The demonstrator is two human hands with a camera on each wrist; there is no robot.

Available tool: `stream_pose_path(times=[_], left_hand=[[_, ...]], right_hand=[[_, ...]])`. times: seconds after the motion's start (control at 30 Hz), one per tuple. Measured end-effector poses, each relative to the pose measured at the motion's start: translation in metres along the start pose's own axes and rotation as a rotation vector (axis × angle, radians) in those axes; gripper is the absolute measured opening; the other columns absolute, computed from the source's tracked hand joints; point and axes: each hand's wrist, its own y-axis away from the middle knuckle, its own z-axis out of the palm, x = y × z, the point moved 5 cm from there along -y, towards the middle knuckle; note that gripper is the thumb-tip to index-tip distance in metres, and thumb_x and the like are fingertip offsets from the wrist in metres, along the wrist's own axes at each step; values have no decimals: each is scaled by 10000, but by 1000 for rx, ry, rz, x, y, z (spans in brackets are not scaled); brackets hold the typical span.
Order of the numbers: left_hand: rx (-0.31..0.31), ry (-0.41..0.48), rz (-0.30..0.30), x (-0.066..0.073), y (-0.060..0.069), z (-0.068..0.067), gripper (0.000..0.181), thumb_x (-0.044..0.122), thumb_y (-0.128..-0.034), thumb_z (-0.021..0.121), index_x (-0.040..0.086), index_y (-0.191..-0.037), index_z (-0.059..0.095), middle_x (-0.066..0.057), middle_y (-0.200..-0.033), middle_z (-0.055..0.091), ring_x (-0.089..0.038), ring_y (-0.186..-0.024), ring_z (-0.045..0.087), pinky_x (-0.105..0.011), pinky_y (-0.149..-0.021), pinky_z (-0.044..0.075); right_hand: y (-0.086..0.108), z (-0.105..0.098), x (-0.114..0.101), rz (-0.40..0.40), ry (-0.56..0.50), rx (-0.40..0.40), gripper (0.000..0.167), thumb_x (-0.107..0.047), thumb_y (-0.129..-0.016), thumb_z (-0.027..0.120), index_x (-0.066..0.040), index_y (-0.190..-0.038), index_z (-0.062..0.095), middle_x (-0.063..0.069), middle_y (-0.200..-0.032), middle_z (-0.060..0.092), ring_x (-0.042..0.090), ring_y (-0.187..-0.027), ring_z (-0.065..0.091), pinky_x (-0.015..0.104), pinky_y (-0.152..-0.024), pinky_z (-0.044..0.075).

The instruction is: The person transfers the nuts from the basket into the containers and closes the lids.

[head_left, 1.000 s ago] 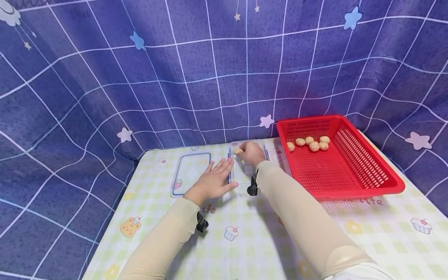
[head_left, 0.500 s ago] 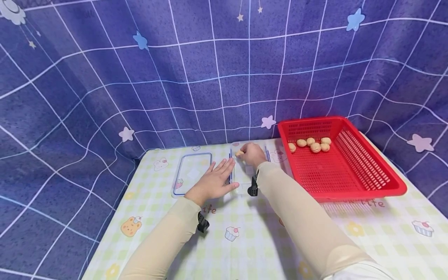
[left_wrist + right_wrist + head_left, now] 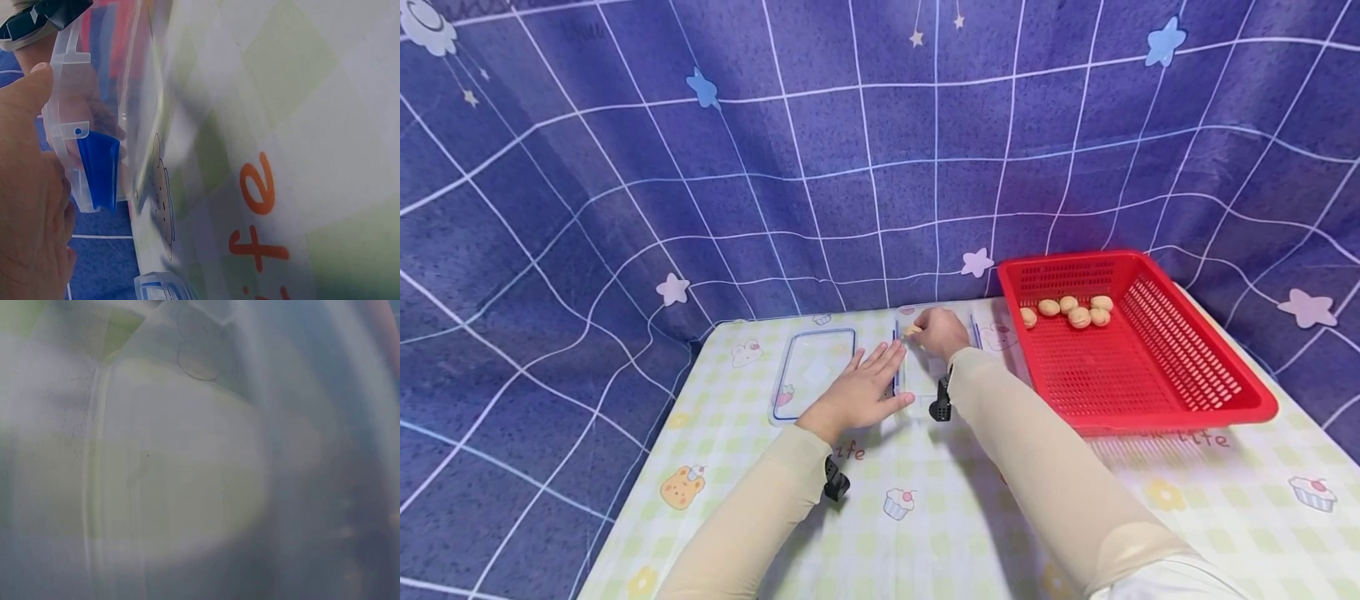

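A clear plastic box point(image 3: 922, 406) with blue side clips stands at the middle back of the table; in the left wrist view its wall and a blue clip point(image 3: 100, 169) show close up. My left hand point(image 3: 857, 394) lies with straight, spread fingers against the box's left rim. Reaching over the box, my right hand point(image 3: 943, 332) pinches a walnut point(image 3: 912, 331) near the box's back left part. The right wrist view is blurred and shows mostly the clear plastic wall point(image 3: 312, 487).
A red basket point(image 3: 1157, 417) with several walnuts point(image 3: 1078, 317) in its back left part stands on the right. Left of the box lies a clear lid point(image 3: 781, 379) with a blue seal. A blue curtain point(image 3: 820, 200) hangs behind the table.
The walnut in my right hand has tilted or shifted slightly over the box. My left hand stays in place on the rim; the whole head view has shifted a little.
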Motion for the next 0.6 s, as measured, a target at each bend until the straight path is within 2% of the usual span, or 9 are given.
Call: stream_pose_path(times=[0.1,0.3,0.6], left_hand=[[0,1,-3,1,1,0,846,640,-1025,325,86,-1630,119,-44,-1696,69,-274,-1557,104,-543,-1244,69],[-17,-8,-9,0,1,0,854,663,-1024,289,101,-1630,75,-30,-1692,33,-262,-1558,79,-519,-1239,32],[-4,-4,-12,-1,-1,4,858,666,-1020,288,96,-1631,91,-57,-1700,66,-271,-1559,85,-529,-1242,48]], right_hand=[[-2,1,0,4,9,2,305,-315,-909,761,-114,-1137,757,46,-1126,750,231,-1053,672,398,-925,523],[-5,5,1,16,12,22,257,-330,-895,779,-130,-1056,771,38,-1024,754,219,-899,655,385,-821,527],[-6,4,2,27,5,8,262,-320,-903,776,-118,-1070,763,46,-1038,750,223,-929,651,387,-864,519]])
